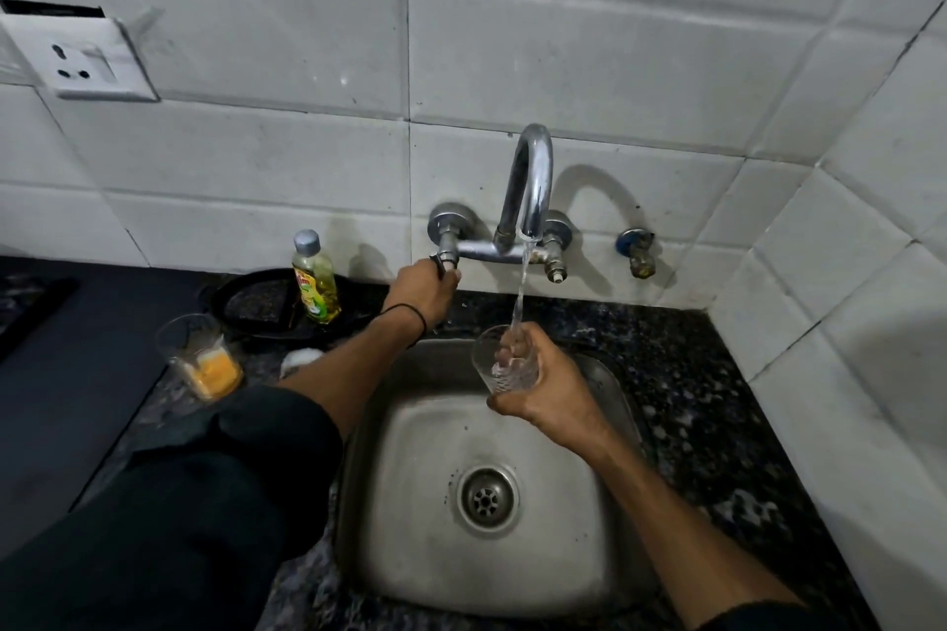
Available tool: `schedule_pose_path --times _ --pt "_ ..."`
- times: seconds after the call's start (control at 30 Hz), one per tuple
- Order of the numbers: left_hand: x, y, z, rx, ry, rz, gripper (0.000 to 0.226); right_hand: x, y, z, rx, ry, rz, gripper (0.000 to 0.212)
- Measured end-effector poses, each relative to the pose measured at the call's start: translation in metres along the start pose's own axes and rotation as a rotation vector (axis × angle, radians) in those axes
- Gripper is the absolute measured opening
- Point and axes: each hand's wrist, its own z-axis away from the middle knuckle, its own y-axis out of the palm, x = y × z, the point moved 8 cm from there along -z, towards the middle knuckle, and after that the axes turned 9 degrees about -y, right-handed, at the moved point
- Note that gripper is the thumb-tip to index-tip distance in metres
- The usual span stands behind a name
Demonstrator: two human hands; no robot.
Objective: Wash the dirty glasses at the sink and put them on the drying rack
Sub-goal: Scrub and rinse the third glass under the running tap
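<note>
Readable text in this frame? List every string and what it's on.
"im": red lettering on the label of the yellow soap bottle. A leading letter is unclear, so the brand is not certain.
Rest of that label: too small and blurred to read.
No text shows on the wall socket, the tap, the held glass or the glass on the counter.
</note>
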Motion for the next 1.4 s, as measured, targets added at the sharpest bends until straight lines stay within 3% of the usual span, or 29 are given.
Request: schedule_pose_path --times 0.27,0.5,0.6,0.73,0.8,0.87,0.93,1.03,1.17,1.4 --pt "-0.012 0.004 0.001 -0.183 0.065 -0.272 0.030 0.006 0.000 -0.003 -0.014 -0.002 0.021 0.059" --pt "-0.009 0.005 0.000 -0.165 0.091 -0.335 0.051 0.010 0.001 -0.004 -0.039 -0.011 0.015 0.055" --pt "-0.002 0.003 0.010 -0.096 0.025 -0.191 0.057 0.005 0.001 0.001 -0.042 0.035 -0.012 0.056" --pt "0.010 0.017 0.057 -0.007 -0.011 0.255 0.061 -0.010 -0.002 0.011 -0.082 0.175 -0.132 0.062" --pt "0.012 0.028 0.088 0.071 0.030 0.463 0.049 -0.018 0.001 0.018 -0.104 0.253 -0.281 0.064" --pt "0.011 0.041 0.114 0.179 0.116 0.561 0.032 -0.023 0.004 0.024 -0.127 0.343 -0.391 0.050" --pt "0.011 0.051 0.130 0.272 0.219 0.576 0.034 -0.024 0.009 0.030 -0.140 0.442 -0.489 0.033" --pt "0.020 0.059 0.144 0.402 0.227 0.538 0.064 -0.022 0.021 0.035 -0.076 0.592 -0.641 0.025" --pt "0.021 0.058 0.152 0.472 0.297 0.449 0.071 -0.029 0.037 0.045 -0.016 0.815 -0.810 0.042" --pt "0.025 0.050 0.142 0.341 0.308 0.494 0.063 -0.034 0.049 0.055 0.146 0.834 -0.673 0.062"
